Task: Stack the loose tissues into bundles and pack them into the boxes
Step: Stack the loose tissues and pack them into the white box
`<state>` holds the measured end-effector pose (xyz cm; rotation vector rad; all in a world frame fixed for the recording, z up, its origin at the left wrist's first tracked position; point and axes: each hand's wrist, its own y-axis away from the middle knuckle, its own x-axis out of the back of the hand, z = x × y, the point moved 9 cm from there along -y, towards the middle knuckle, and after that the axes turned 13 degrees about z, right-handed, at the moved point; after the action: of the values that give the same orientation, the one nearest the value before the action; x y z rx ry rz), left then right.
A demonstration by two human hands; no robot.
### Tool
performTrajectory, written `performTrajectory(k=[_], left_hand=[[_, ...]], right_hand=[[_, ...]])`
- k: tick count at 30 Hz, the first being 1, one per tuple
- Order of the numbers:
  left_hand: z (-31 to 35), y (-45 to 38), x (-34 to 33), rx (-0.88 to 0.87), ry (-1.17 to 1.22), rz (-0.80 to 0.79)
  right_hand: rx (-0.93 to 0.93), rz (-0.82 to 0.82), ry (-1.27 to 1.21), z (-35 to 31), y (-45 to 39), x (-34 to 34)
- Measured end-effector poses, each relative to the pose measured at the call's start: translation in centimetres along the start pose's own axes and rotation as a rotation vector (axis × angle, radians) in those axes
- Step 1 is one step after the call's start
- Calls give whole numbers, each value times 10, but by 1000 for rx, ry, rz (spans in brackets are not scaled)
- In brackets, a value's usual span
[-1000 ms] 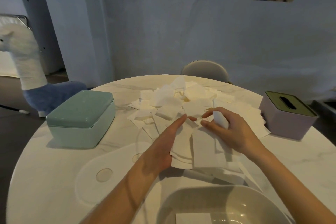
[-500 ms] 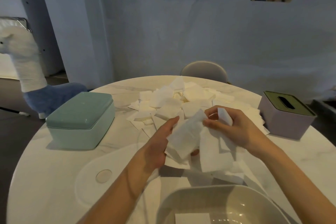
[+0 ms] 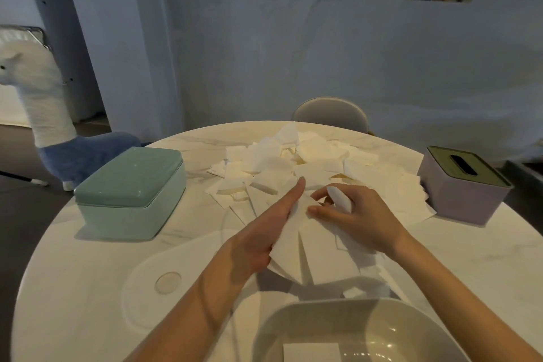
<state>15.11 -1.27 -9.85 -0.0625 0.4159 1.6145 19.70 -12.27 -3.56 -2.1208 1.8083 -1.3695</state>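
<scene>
Round white marble table (image 3: pixel 88 288) before a blue-grey wall (image 3: pixel 235 53); the right hand (image 3: pixel 357 219) pinches white tissues (image 3: pixel 320 247), now lowered against the flat-spread left hand (image 3: pixel 264 232).

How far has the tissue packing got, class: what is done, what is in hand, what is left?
Done: one folded tissue lies in the open white box. In hand: the left hand and right hand gather a bundle. Left: the loose pile covers the table; the green box is lidded, and nothing shows what the purple box holds.
</scene>
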Motion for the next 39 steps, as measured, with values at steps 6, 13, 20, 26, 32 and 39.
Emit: performTrajectory(k=[6,13,20,26,32,39], left_hand=[[2,1,1,-96,-145,1],[23,-2,22,-329,-94,143],[10,-10,21,-114,210,159],[1,-5,-1,-26,278,39],[-6,-18,22,-60,220,177],[25,13,-23,-430,-281,38]], right_hand=[[-169,108,-75,10,-4,17],[-292,-34,-83,24,3,13],[-520,-38,-409,21,7,15],[-259,68,-161,9,6,3],[-452,201,-310,24,0,25],[-719,289,-613,32,7,24]])
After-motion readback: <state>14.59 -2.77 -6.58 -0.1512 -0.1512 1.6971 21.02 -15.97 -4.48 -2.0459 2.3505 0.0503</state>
